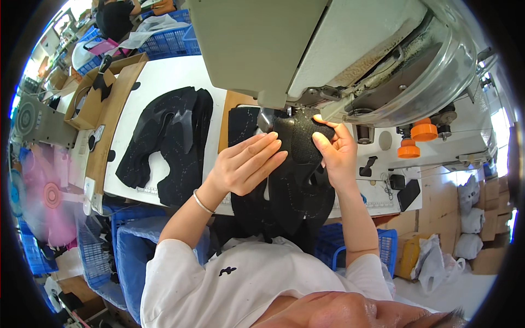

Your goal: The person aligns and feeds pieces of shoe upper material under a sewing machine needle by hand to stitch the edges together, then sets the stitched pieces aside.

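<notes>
A black shoe-upper-like fabric piece [290, 199] lies under the head of a sewing machine [257, 49], with light dashed lines on it. My left hand [240, 164] lies over its left part, fingers stretched out and held together. At the piece's far right, a black mesh section [306, 136] is pinched between the thumb and fingers of my right hand [340, 147]. The machine's needle area is largely hidden behind the head. To the left, a stack of U-shaped black fabric pieces [183, 164] rests on the white table [164, 71].
Right of the work are orange knobs [424, 130], a phone [408, 195] and a small black box [397, 181]. A pink fan [52, 194] stands left. Blue baskets [101, 257] flank my lap. Behind, another person [115, 22] sits near more blue crates [164, 44].
</notes>
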